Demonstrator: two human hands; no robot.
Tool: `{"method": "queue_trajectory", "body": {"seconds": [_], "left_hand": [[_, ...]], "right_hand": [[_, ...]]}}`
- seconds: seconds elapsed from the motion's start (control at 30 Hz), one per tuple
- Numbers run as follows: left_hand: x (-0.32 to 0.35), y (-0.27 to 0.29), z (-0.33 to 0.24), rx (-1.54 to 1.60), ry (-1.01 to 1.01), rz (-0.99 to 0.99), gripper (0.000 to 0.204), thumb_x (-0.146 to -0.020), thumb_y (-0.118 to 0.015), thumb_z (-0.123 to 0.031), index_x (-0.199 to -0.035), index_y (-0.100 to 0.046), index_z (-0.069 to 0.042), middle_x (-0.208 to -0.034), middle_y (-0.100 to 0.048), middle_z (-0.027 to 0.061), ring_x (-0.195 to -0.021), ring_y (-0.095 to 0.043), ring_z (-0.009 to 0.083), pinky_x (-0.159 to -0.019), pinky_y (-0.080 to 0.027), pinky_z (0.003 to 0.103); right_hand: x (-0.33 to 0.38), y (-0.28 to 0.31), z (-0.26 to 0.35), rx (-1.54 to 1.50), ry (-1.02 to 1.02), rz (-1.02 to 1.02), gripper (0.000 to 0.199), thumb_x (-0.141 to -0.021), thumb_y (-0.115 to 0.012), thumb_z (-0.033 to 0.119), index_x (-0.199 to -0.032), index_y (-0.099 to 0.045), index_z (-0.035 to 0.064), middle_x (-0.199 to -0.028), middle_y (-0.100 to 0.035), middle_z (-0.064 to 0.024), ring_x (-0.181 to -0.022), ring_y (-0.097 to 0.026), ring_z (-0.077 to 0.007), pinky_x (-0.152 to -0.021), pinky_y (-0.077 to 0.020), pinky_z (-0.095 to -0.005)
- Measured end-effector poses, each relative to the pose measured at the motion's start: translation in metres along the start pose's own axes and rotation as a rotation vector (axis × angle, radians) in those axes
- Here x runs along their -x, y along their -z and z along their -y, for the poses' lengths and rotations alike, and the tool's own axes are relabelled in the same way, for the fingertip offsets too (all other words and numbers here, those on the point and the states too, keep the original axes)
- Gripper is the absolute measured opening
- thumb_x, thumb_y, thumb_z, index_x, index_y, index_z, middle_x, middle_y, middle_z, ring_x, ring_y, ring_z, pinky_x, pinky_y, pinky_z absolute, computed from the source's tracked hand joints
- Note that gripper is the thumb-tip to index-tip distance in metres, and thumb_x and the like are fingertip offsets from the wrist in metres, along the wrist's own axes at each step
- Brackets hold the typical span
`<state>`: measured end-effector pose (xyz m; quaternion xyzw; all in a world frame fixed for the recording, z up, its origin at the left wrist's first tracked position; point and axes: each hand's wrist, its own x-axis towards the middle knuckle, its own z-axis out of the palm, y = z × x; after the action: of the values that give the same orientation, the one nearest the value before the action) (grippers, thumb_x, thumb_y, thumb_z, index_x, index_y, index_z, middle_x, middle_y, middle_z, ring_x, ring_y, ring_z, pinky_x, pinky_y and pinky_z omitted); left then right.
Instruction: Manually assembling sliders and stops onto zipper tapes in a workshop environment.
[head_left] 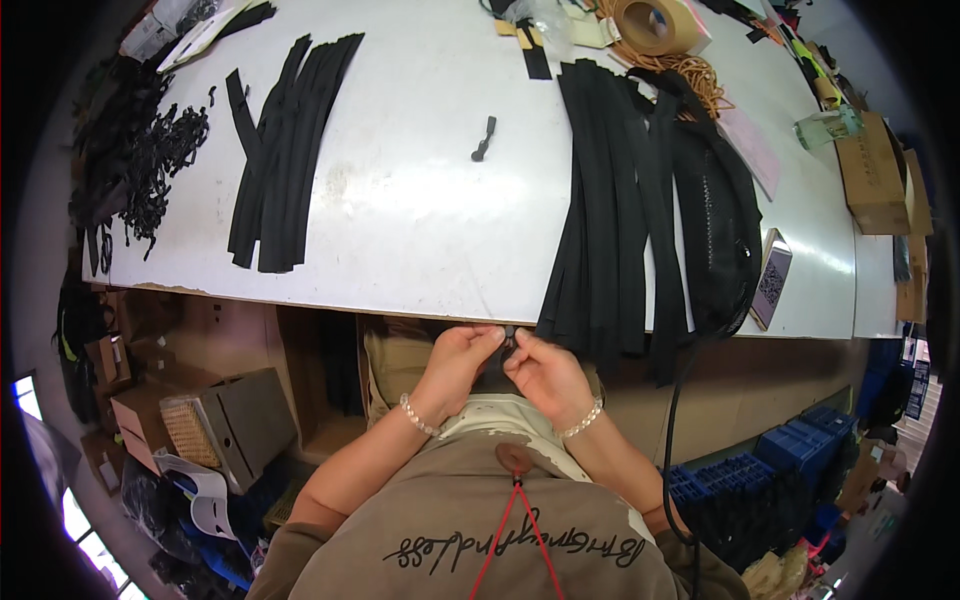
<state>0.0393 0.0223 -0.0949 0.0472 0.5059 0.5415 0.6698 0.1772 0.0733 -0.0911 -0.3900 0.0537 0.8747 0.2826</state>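
Observation:
At the table's front edge, my left hand (pixel 466 362) and my right hand (pixel 550 374) meet in a close pinch. Between their fingertips is a small dark zipper pull (pixel 510 332); its lower part is hidden by the fingers. Some black material shows below the hands, too covered to make out fully. Just right of my right hand, a bundle of long black zipper tapes (pixel 607 210) hangs over the edge. Another single zipper pull (pixel 484 139) lies farther back on the white table (pixel 420 220).
A second bundle of black tapes (pixel 290 160) lies left, beside a heap of small black pulls (pixel 165 150). At right are a black bag (pixel 715 220), a phone (pixel 771 279), a tape roll (pixel 655 25) and a cardboard box (pixel 872 175). A black cable (pixel 670 440) hangs by my right arm.

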Motion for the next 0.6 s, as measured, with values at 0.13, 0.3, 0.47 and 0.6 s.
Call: {"method": "queue_trajectory", "body": {"seconds": [0.13, 0.3, 0.47, 0.6], "left_hand": [[0.031, -0.002, -0.017, -0.242, -0.313, 0.043, 0.005, -0.082, -0.059, 0.001, -0.087, -0.061, -0.001, -0.088, -0.062, 0.0043, -0.076, -0.055, 0.0098, -0.069, -0.045, 0.023], [0.045, -0.003, -0.027, -0.505, -0.708, 0.092, 0.01, -0.075, -0.065, 0.003, -0.083, -0.064, -0.004, -0.082, -0.063, 0.0058, -0.078, -0.056, 0.0156, -0.073, -0.044, 0.026], [0.051, -0.008, -0.035, -0.721, -0.967, 0.134, 0.012, -0.072, -0.067, 0.001, -0.08, -0.064, -0.006, -0.077, -0.063, 0.0035, -0.074, -0.055, 0.0178, -0.069, -0.043, 0.03], [0.051, -0.01, -0.038, -0.749, -1.018, 0.158, 0.012, -0.071, -0.068, 0.001, -0.08, -0.064, -0.006, -0.078, -0.063, 0.0032, -0.073, -0.055, 0.0179, -0.069, -0.043, 0.029]], "right_hand": [[0.024, -0.014, -0.008, 0.208, 0.13, 0.217, 0.007, -0.086, -0.055, 0.002, -0.093, -0.056, 0.0022, -0.085, -0.055, -0.0037, -0.072, -0.054, -0.0114, -0.072, -0.0465, -0.0266], [0.029, -0.018, -0.013, 0.334, 0.388, 0.484, 0.01, -0.084, -0.056, -0.001, -0.094, -0.056, 0.0027, -0.096, -0.051, -0.004, -0.085, -0.05, -0.011, -0.077, -0.0451, -0.0254], [0.036, -0.018, -0.013, 0.359, 0.447, 0.514, 0.01, -0.083, -0.058, -0.003, -0.091, -0.056, 0.0022, -0.096, -0.05, -0.0048, -0.089, -0.048, -0.0119, -0.079, -0.0423, -0.0243], [0.038, -0.019, -0.012, 0.366, 0.471, 0.53, 0.011, -0.081, -0.06, -0.004, -0.09, -0.056, 0.0022, -0.097, -0.049, -0.0056, -0.091, -0.047, -0.0128, -0.08, -0.0401, -0.0241]]}}
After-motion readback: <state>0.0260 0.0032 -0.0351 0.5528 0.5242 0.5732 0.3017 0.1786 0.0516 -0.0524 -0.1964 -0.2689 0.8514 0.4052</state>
